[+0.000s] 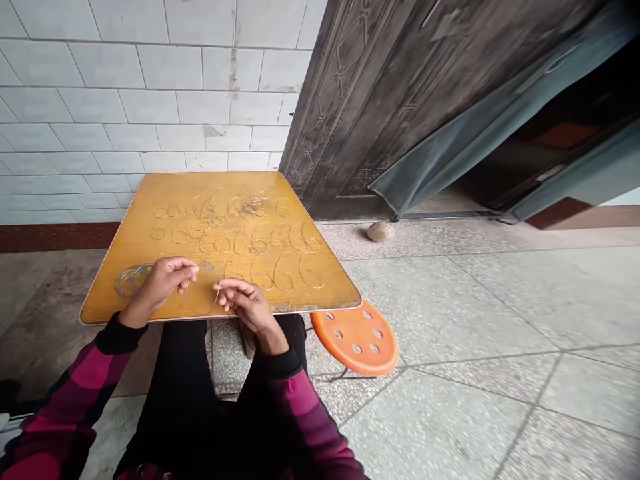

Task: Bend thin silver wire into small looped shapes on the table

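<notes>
Near front edge of yellow wooden tabletop (320,280): left hand (163,287), right hand (245,303) each narrowly pinching thin pale strand (219,292); curled pale strand figures (260,270) just ahead, liable to snag if knuckles drag.

We see orange perforated stool seat (356,337) on stone-tile floor (450,313), pale worn ball (381,232) by dark embossed door (350,113), white tiled wall (150,100) behind.

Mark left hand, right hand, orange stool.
Left hand (163,283): head view, point on the back of the hand.
Right hand (243,301): head view, point on the back of the hand.
Orange stool (345,340): head view, point on the seat top.
</notes>
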The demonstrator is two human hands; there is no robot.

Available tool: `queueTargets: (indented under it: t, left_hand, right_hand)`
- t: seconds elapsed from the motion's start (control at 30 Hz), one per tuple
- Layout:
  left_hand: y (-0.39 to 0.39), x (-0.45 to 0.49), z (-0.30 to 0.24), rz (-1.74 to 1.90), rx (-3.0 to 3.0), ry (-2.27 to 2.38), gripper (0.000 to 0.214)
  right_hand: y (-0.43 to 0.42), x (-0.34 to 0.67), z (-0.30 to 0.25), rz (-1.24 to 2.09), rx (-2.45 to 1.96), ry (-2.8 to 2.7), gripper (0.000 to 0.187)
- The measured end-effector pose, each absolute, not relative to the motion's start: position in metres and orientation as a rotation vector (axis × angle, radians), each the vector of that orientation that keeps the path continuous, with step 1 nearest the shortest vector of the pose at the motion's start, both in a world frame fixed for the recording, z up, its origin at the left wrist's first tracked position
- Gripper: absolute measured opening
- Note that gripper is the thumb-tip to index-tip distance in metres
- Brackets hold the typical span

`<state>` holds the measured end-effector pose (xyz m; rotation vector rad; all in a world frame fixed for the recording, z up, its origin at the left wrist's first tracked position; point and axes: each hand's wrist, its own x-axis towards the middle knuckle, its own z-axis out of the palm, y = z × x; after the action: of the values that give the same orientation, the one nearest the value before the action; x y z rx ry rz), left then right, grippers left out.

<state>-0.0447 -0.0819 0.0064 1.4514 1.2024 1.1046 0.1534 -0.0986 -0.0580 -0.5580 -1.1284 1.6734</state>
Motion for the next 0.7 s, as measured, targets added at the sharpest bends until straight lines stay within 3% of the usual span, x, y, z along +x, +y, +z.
queueTargets:
  t: [0.13,0.3,0.7]
  left_hand:
    - [-0.089,-0.029,0.006,0.943,1.563,1.167,0.02]
    - [-0.098,-0.017,0.006,0.919,1.613,1.16,0.017]
    - [-0.136,-0.006,-0.023,0.97,0.951,0.945,0.025]
  right_hand:
    - [-0.097,0.144,-0.05,1.501,-0.649,-1.1,0.031]
    - [-0.096,0.134,-0.047,1.284,-0.719,-1.056,0.014]
    - [-0.089,0.142,-0.029,1.367,-0.599,-0.753,0.021]
